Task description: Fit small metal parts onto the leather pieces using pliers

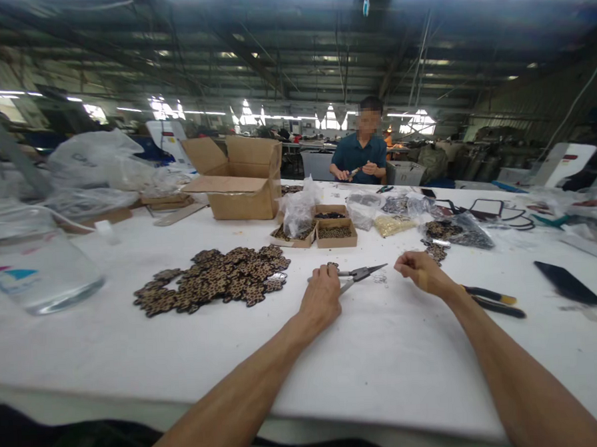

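My left hand [322,297] is closed around needle-nose pliers [365,272], whose tip points right. A bit of leopard-print shows just past its fingers; whether the hand holds it too, I cannot tell. My right hand [422,272] is pinched closed just right of the plier tip, and what lies between its fingertips is too small to make out. Between the hands, small metal wire pieces [380,279] lie on the white table [376,373]. A pile of leopard-print patches [221,277] with dark edges spreads left of my left hand. Under my right wrist lie pliers with black-and-yellow handles [497,301].
An open cardboard box [242,198] and small boxes of metal parts [336,238] stand behind. A water jug [35,264] is at left, a dark phone-like slab [569,283] at right. Plastic bags [472,231] lie beyond my right hand. A co-worker [359,150] sits opposite.
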`<state>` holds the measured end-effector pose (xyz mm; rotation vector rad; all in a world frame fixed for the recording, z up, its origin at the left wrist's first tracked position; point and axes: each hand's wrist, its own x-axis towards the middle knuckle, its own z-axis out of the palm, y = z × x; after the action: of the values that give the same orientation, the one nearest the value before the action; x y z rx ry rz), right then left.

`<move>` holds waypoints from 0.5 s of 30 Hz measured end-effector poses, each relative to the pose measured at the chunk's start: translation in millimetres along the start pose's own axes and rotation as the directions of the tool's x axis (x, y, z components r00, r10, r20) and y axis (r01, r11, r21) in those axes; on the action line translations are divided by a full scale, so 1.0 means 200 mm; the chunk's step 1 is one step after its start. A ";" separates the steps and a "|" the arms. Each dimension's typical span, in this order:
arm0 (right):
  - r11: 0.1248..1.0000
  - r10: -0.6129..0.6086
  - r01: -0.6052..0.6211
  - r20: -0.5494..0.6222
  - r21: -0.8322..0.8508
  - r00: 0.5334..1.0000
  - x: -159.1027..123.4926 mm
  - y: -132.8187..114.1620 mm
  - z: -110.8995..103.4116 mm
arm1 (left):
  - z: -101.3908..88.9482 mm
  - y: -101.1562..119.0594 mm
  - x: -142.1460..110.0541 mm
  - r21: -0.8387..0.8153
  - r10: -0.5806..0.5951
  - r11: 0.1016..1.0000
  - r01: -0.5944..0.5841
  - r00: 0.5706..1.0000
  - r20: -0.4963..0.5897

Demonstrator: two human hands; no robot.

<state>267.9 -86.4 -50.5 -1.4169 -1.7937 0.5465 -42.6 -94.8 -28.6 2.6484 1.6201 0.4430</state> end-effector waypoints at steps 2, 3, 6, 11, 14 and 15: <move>0.969 -0.019 0.025 -0.027 0.246 0.999 -0.02 -0.06 -0.01 | 0.00 0.00 0.00 -0.002 0.008 1.000 -0.008 1.000 -0.004; 0.946 -0.025 0.034 -0.032 0.322 0.999 -0.02 -0.08 -0.01 | 0.01 0.00 0.00 -0.008 0.010 1.000 -0.011 1.000 -0.003; 0.906 -0.031 0.038 -0.025 0.421 0.999 -0.04 -0.14 0.00 | 0.01 0.00 -0.01 -0.032 0.007 0.999 -0.007 1.000 -0.001; 0.886 -0.030 0.028 -0.002 0.463 1.000 -0.03 -0.14 0.03 | 0.01 0.00 -0.01 -0.063 0.018 0.998 -0.019 1.000 -0.010; 0.872 -0.018 0.015 0.001 0.489 1.000 -0.03 -0.12 0.05 | 0.01 0.00 -0.02 -0.070 0.035 0.997 -0.038 0.999 -0.040; 0.864 -0.011 0.009 0.002 0.503 1.000 -0.03 -0.11 0.05 | 0.01 0.00 -0.02 -0.073 0.040 0.996 -0.043 0.998 -0.045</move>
<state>246.6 -97.0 -41.7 -1.0389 -1.5081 0.9365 -43.7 -97.2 -31.5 2.6408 1.5310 0.5546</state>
